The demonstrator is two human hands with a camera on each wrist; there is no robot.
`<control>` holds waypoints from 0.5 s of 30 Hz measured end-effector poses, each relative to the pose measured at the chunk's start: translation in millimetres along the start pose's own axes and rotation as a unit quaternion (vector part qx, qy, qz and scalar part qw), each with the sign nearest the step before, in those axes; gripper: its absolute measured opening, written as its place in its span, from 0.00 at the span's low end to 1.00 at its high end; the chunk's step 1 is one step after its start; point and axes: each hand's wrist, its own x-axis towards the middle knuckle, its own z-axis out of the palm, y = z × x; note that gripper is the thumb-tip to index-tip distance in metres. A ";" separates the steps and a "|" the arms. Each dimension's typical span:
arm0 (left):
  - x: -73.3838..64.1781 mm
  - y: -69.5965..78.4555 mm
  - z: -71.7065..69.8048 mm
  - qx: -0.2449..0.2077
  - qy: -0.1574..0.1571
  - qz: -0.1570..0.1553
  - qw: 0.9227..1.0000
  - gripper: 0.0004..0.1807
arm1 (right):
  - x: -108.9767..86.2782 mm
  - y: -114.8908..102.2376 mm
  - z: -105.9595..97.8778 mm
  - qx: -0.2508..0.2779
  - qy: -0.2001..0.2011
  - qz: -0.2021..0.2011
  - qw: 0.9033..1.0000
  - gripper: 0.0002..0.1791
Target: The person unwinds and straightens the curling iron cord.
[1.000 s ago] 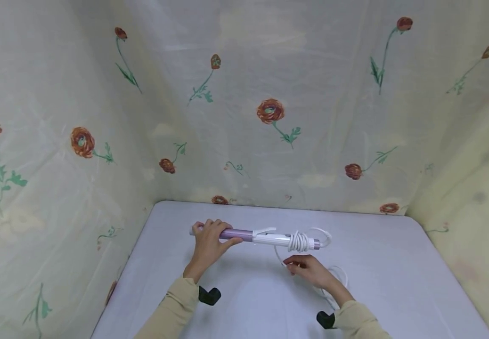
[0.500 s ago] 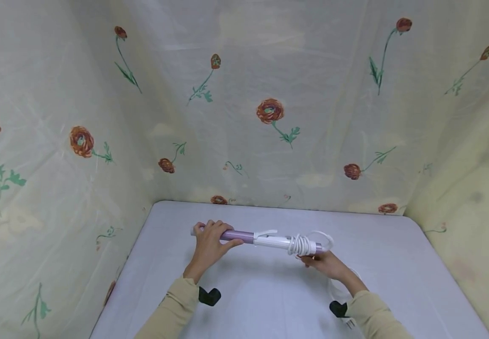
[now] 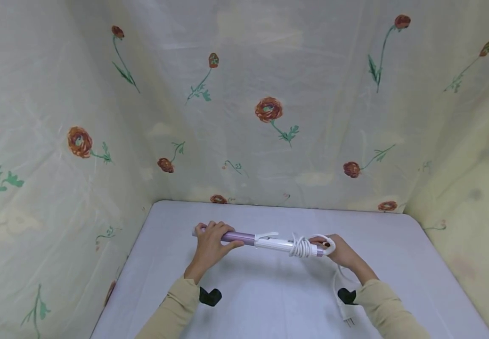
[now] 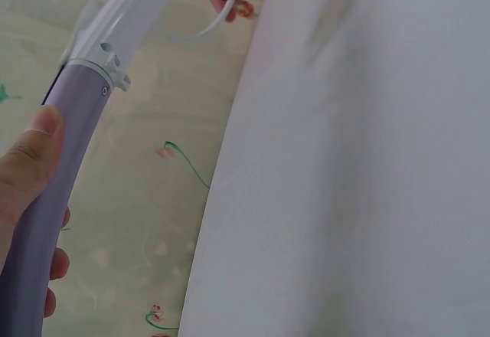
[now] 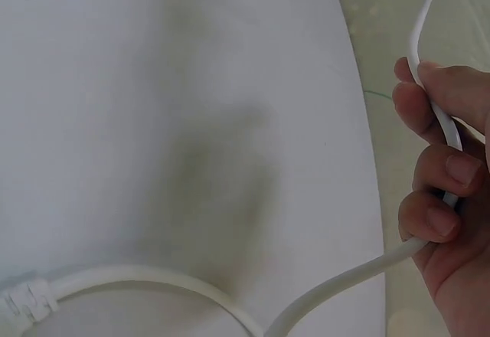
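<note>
A curling iron (image 3: 272,243) with a purple barrel and white handle is held level above the table. My left hand (image 3: 211,245) grips its purple barrel, thumb along one side and fingers round the other, as the left wrist view also shows. White cord is wound in several coils (image 3: 301,246) round the handle near its right end. Past that end, my right hand (image 3: 341,252) pinches the loose cord; in the right wrist view the cord (image 5: 452,134) runs between thumb and curled fingers. The white two-pin plug (image 3: 347,314) hangs below the right hand.
The white table (image 3: 244,301) lies under both hands. Pale curtains with a printed flower pattern (image 3: 269,110) enclose its back and sides. A black strap piece (image 3: 210,297) shows beside each sleeve (image 3: 170,306).
My right hand has moved from below the handle to the right and up behind its end, carrying the cord round. The plug has come into view. My left hand stays nearly still on the barrel.
</note>
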 end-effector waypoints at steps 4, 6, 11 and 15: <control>-0.8 -0.8 1.6 0.001 -0.005 -0.008 1.000 0.26 | 3.6 -2.4 -8.5 0.005 -0.010 0.072 0.997 0.13; -1.1 -0.9 1.7 0.001 -0.006 -0.010 1.000 0.26 | 5.6 -3.5 -12.6 0.006 -0.008 0.078 0.997 0.13; -1.3 -2.0 2.6 0.005 -0.006 -0.010 1.000 0.26 | 10.6 -6.6 -22.6 0.003 -0.007 0.090 0.996 0.14; -2.3 -2.7 3.1 0.005 -0.003 -0.011 1.000 0.25 | 13.8 -11.8 -31.1 -0.003 0.002 0.102 0.995 0.16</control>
